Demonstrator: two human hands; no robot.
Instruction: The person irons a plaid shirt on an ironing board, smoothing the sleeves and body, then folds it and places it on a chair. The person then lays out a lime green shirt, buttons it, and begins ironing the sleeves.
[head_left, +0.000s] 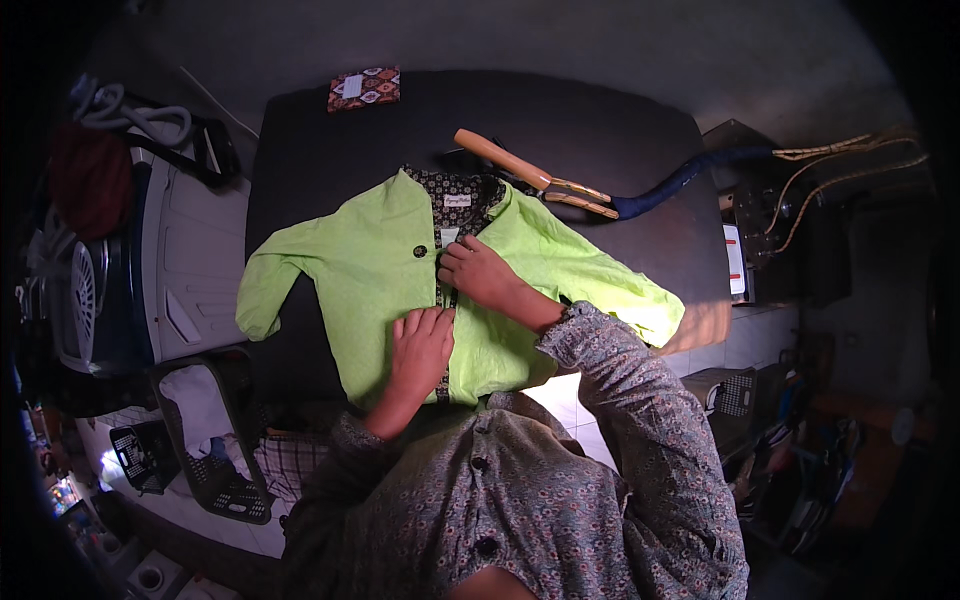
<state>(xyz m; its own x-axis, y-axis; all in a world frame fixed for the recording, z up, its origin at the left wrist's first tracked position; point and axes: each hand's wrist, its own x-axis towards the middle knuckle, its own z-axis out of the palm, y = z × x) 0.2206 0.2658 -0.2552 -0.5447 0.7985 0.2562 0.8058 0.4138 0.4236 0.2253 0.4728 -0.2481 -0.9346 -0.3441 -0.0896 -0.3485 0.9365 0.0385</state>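
A lime-green long-sleeved shirt (382, 225) lies front up on a dark padded table cover (337, 150), its sleeves spread to both sides. Dark patterned fabric lines the collar (495, 196) and edges the front opening. One dark round button (420, 251) shows on the left panel. My right hand (480, 274) has its fingers curled on the opening's edge, just below a small white tag (448, 236). Lower down, my left hand (421, 345) rests palm down on the shirt, fingertips beside the dark strip; whether it grips cloth is hidden.
Behind the collar is what looks like an iron with a wooden handle (502, 159); its dark-wrapped cord (690, 166) runs right. A patterned booklet (364, 90) lies at the far edge. At left are a washing machine (202, 262) and a plastic laundry basket (255, 506) holding cloth.
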